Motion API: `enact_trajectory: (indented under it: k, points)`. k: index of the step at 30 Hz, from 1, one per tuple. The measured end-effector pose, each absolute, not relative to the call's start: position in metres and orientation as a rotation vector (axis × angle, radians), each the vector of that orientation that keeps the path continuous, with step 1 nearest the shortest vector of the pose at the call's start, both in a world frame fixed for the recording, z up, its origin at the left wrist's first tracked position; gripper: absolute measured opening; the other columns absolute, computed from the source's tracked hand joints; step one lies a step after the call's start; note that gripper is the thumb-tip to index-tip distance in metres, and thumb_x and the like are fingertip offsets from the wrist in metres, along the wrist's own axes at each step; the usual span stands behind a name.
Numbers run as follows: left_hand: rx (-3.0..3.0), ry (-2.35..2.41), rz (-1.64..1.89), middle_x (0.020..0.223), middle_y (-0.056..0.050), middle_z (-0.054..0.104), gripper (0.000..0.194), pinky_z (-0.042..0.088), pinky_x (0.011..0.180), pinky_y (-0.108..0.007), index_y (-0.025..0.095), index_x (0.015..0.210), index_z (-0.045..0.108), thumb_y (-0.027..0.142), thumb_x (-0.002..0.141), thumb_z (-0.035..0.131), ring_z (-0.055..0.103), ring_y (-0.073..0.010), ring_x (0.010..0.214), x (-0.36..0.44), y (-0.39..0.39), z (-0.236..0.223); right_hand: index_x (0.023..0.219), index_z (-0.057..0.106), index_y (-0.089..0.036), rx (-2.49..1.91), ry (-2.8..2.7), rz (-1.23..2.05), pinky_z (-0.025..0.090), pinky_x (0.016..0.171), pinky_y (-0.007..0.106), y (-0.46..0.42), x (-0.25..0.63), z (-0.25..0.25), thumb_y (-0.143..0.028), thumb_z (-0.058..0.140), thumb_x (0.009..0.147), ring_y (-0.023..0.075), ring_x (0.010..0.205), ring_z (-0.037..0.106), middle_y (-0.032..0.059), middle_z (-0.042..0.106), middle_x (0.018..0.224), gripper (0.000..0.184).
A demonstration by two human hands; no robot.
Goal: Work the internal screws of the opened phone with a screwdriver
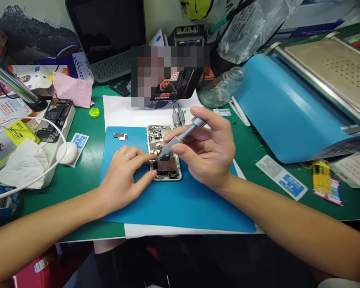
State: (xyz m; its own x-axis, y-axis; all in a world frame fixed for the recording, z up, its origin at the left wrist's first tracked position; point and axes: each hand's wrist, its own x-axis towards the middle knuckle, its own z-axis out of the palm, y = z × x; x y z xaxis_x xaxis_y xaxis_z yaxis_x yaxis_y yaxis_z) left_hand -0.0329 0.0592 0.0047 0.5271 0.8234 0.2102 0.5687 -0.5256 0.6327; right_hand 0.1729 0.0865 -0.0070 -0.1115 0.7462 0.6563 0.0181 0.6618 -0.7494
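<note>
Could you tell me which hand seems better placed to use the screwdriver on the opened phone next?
Probably the right hand: it holds the screwdriver, tip down at the opened phone, while the left hand only has fingers at the phone's edge.

Green tabletop (249, 146), layered at its middle

White paper (120, 109) lies partly beneath a blue mat (180, 206), which bears an opened phone (168, 166) and a small metal part (120, 136). Around them rest a tilted glass jar (222, 86), a green cap (94, 113) and a blue-and-grey card (282, 177).
</note>
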Motion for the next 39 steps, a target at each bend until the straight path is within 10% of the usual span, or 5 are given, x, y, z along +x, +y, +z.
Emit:
enact_trajectory:
  k: [39]
  points:
    - [2.310, 1.143, 0.677, 0.094, -0.001, 0.072, 0.016, 0.037, 0.078, -0.037, 0.023, 0.101, 0.072, 0.029, 0.099, 0.058, 0.058, -0.0182, 0.088, -0.0325, 0.0591, 0.0049, 0.133, 0.049, -0.033, -0.702, -1.585, 0.734, 0.065, 0.061, 0.028, 0.0842, 0.1719, -0.0059, -0.028, 0.072, 0.088, 0.0163, 0.078, 0.073, -0.0003, 0.074, 0.091, 0.050]
